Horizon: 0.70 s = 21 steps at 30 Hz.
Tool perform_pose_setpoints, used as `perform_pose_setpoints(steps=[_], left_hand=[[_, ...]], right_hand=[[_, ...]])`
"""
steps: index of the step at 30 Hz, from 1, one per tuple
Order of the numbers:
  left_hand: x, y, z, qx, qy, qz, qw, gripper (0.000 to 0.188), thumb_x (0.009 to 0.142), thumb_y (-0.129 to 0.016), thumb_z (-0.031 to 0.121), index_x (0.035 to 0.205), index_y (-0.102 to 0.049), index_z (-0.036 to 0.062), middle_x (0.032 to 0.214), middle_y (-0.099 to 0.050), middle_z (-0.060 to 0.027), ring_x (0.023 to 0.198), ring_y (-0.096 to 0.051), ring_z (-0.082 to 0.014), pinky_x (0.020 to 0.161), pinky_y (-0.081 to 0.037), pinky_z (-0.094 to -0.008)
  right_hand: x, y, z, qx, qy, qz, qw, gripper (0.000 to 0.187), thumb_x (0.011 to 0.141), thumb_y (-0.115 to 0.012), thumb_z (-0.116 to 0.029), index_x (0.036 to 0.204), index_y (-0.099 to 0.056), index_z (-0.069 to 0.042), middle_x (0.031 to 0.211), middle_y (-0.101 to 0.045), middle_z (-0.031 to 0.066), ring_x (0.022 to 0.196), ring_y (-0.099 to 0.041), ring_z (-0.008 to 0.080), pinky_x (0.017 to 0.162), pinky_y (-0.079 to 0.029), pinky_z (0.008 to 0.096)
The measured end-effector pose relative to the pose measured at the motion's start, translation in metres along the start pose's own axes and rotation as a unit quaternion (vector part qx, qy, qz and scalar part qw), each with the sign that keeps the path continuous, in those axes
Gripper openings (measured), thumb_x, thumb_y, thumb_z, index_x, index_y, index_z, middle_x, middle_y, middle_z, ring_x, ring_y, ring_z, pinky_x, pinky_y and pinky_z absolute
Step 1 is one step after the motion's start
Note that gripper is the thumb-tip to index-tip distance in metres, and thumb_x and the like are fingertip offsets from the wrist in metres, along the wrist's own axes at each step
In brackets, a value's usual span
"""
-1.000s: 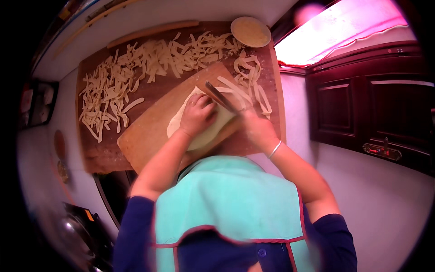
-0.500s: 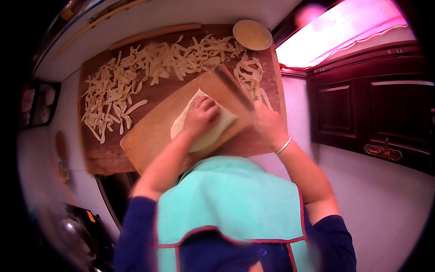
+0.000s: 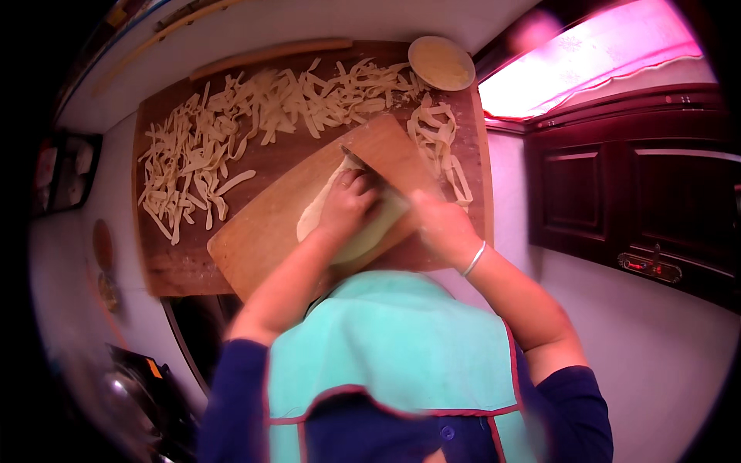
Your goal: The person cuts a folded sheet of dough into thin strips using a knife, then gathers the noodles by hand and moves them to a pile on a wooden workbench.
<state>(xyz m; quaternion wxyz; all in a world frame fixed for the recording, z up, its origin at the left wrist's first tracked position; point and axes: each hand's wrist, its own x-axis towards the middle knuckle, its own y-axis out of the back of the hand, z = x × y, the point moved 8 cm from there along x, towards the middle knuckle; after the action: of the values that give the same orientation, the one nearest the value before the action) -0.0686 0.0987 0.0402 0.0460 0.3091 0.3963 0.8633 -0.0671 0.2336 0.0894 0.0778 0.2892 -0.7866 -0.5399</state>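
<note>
A sheet of pale dough lies on a tilted wooden cutting board. My left hand, fingers curled, presses the dough down on the board. In my right hand is the handle of a kitchen knife. Its blade lies across the dough's right part, close beside my left fingertips. The handle itself is hidden by my fist, and my left hand covers the middle of the dough.
Flat cut noodles spread over the wooden table beyond the board. More strips lie right of it. A bowl of pale yellow contents stands at the far right corner. A rolling pin rests along the far edge.
The knife has moved left and nearer, from right of the dough onto it beside my left fingers. My right hand has shifted left with it. My left hand keeps pressing the dough.
</note>
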Motion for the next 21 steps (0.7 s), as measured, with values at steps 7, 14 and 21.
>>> perform_pose_setpoints(steps=[7, 14, 21], left_hand=[[0.004, 0.001, 0.002, 0.002, -0.001, -0.006, 1.000, 0.026, 0.065, -0.072, 0.010, 0.090, -0.065, 0.0081, 0.103, -0.061, -0.0078, 0.102, -0.056, -0.0303, 0.090, -0.047, -0.0416], [0.001, 0.003, -0.001, 0.010, 0.006, 0.005, 1.000, 0.030, 0.064, -0.073, 0.012, 0.093, -0.066, 0.0080, 0.104, -0.061, -0.0089, 0.103, -0.056, -0.0303, 0.091, -0.046, -0.0418], [0.000, 0.002, 0.001, -0.007, 0.015, -0.008, 1.000, 0.029, 0.065, -0.073, 0.012, 0.093, -0.067, 0.0077, 0.105, -0.061, -0.0090, 0.106, -0.054, -0.0304, 0.092, -0.046, -0.0415]], right_hand=[[0.023, -0.016, 0.025, 0.017, -0.097, 0.031, 0.995, 0.010, 0.084, -0.047, -0.002, 0.094, -0.044, -0.002, 0.082, -0.059, 0.0237, 0.074, -0.060, 0.0448, 0.061, -0.049, 0.0497], [0.002, 0.014, 0.002, 0.010, -0.050, 0.004, 0.999, 0.009, 0.083, -0.047, -0.001, 0.092, -0.044, -0.001, 0.082, -0.058, 0.0249, 0.073, -0.060, 0.0447, 0.061, -0.049, 0.0497], [0.012, -0.008, 0.003, 0.008, -0.034, 0.011, 0.999, 0.010, 0.083, -0.048, -0.001, 0.092, -0.044, -0.001, 0.082, -0.058, 0.0257, 0.072, -0.060, 0.0449, 0.061, -0.049, 0.0496]])
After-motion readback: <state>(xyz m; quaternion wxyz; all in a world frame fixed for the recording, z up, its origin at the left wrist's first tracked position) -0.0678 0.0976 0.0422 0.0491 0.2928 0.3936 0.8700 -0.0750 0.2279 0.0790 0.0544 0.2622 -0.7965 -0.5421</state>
